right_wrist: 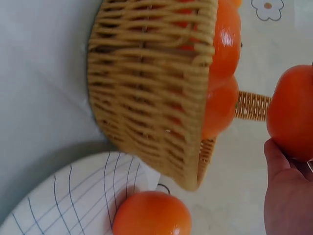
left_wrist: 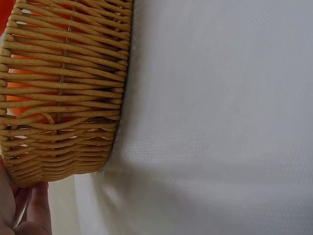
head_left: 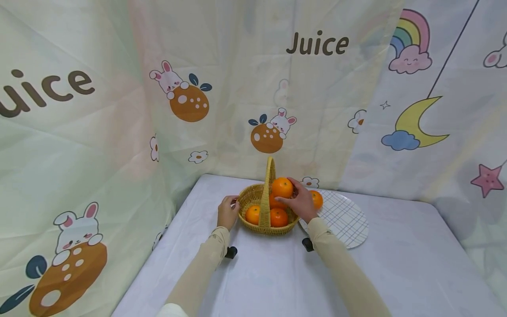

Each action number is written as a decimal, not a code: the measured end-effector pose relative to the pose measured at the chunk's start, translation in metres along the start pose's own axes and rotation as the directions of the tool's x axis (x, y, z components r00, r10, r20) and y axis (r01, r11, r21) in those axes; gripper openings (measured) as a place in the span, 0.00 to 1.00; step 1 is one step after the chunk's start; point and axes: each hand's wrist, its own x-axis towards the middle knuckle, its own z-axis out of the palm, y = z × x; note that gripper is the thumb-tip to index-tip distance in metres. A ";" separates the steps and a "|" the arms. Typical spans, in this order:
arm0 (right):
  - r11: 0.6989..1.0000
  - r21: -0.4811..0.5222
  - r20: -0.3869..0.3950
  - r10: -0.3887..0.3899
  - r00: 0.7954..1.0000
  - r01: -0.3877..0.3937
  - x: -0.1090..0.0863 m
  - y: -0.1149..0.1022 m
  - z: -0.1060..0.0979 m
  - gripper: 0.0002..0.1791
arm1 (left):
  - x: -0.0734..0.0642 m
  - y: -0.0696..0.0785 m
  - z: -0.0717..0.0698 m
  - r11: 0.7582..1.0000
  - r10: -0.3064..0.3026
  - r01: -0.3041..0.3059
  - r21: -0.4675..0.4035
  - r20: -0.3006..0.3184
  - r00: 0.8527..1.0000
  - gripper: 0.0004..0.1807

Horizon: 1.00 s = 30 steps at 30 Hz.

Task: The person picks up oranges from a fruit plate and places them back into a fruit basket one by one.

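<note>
A wicker basket with a tall arched handle stands on the white-covered table. Its left rim is held by my left hand, the fingertips bent at the edge; part of that grip is hidden in the left wrist view. My right hand grips an orange between thumb and fingers, above the right half of the basket. In the right wrist view this held orange is raised clear of the fruit below. Several more oranges lie inside the basket, on both sides of the handle.
A round white plate with a blue grid pattern lies right of the basket, partly behind my right forearm. One orange sits on its far left part. Printed cloth walls enclose the table's back and sides.
</note>
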 end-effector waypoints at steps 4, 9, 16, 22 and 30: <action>0.999 -0.011 0.020 0.039 0.999 -0.039 0.001 -0.002 0.013 0.48 | 0.000 -0.001 0.000 1.000 0.000 0.000 0.003 -0.004 1.000 0.12; 1.000 -0.003 0.038 0.004 0.999 -0.004 0.005 -0.003 0.029 0.43 | 0.000 -0.002 0.000 1.000 0.005 -0.005 -0.001 -0.010 1.000 0.12; 1.000 -0.025 0.047 -0.011 0.999 0.012 0.011 -0.005 0.046 0.43 | 0.000 0.001 -0.001 1.000 0.028 -0.028 0.006 -0.016 0.999 0.12; 0.999 -0.041 0.051 -0.030 0.998 0.032 0.011 -0.004 0.056 0.46 | 0.001 -0.001 0.001 1.000 0.022 -0.022 0.003 -0.018 1.000 0.12; 0.983 -0.147 0.044 -0.102 0.994 0.107 0.016 0.001 0.063 0.46 | 0.000 -0.001 0.002 1.000 0.005 -0.005 -0.023 -0.019 1.000 0.11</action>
